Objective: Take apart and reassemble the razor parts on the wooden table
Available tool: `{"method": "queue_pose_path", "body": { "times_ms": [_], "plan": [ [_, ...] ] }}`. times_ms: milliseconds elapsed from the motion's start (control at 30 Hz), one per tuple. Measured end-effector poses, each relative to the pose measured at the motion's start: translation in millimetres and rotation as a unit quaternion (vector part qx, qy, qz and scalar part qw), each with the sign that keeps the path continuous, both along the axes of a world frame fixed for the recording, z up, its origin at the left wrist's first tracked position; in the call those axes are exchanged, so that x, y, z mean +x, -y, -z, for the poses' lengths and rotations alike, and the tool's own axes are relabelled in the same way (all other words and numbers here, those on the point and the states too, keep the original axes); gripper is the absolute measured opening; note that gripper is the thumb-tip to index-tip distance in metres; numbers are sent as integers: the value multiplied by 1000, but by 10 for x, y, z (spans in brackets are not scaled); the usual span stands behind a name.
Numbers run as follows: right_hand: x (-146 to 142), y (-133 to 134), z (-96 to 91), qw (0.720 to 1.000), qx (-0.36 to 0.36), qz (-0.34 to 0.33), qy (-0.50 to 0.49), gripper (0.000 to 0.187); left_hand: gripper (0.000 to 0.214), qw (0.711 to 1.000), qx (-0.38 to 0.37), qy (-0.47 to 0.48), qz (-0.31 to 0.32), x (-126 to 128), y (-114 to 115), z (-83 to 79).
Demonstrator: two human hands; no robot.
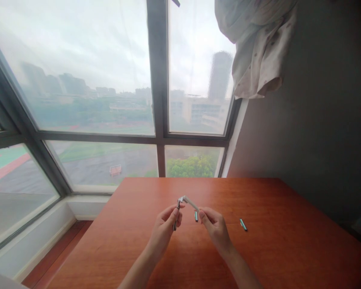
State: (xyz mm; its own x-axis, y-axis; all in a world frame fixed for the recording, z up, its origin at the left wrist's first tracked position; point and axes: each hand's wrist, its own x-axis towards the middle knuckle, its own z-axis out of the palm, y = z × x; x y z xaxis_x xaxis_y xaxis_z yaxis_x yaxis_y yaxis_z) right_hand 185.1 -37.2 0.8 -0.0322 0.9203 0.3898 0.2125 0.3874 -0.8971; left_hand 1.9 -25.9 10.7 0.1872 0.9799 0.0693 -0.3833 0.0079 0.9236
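Observation:
My left hand is closed round a slim dark and silver razor handle, held upright above the table. My right hand pinches the lower end of a thin pale stick, which slants up to the left. The stick's far end meets the top of the handle; whether they are joined or only touching I cannot tell. Just beyond my right fingertips, a small green and black razor cartridge lies on the table. A second razor cartridge lies farther right, apart from both hands.
Under my hands is a reddish-brown wooden table. Its far edge stands near large windows with a grey frame. A pale bunched curtain hangs at the upper right, beside a dark wall.

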Motion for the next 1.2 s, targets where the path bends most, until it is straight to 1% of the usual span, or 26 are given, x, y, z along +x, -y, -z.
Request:
{"method": "queue_pose_path", "body": {
  "times_ms": [167,367,667,1000,1200],
  "plan": [
    [-5,-5,-8,1000,7,14,14,41,41,1000,-10,7,-4,9,7,-7],
    [-10,-9,7,1000,-8,22,19,43,41,1000,-15,11,-6,8,3,-1],
    [-7,-29,33,999,-7,37,13,43,43,1000,-7,-6,-15,3,9,-12],
    [0,1,-15,999,-4,31,6,45,43,1000,-4,-18,-22,-5,14,-23],
    [-4,-3,-17,1000,-1,28,7,43,44,1000,-3,-18,-14,2,18,-31]
  ]
}}
